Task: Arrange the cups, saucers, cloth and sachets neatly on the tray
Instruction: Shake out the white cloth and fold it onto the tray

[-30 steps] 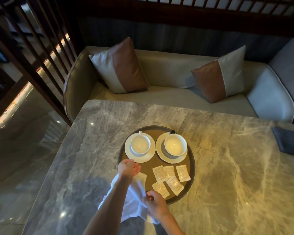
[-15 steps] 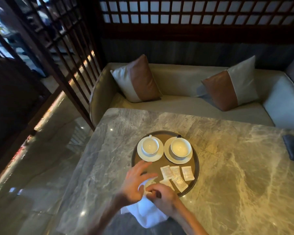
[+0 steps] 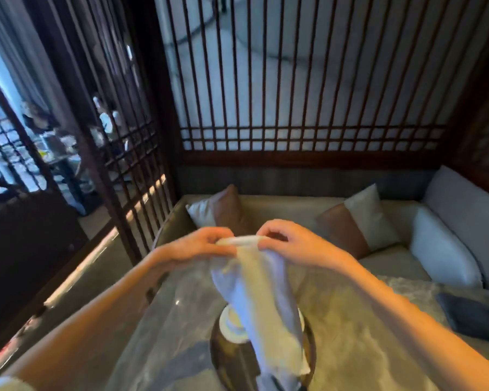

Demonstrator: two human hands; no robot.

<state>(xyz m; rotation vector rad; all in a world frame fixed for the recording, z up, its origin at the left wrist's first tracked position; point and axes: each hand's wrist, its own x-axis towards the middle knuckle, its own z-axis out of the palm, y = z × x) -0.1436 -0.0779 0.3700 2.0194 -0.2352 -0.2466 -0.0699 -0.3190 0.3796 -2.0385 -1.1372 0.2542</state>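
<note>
Above the round tray (image 3: pixel 215 351), the left hand (image 3: pixel 206 244) and right hand (image 3: pixel 290 244) each pinch the top edge of the white cloth (image 3: pixel 261 292) so it hangs straight, probably for folding.

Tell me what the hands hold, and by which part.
Both the left hand and the right hand pinch the white cloth by its top edge.

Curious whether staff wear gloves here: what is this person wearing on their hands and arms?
No gloves: the left hand and right hand are bare, with no ring, watch or bracelet showing. Both forearms are bare too. A pale patch at the lower left corner may be a sleeve edge, too blurred to tell.
</note>
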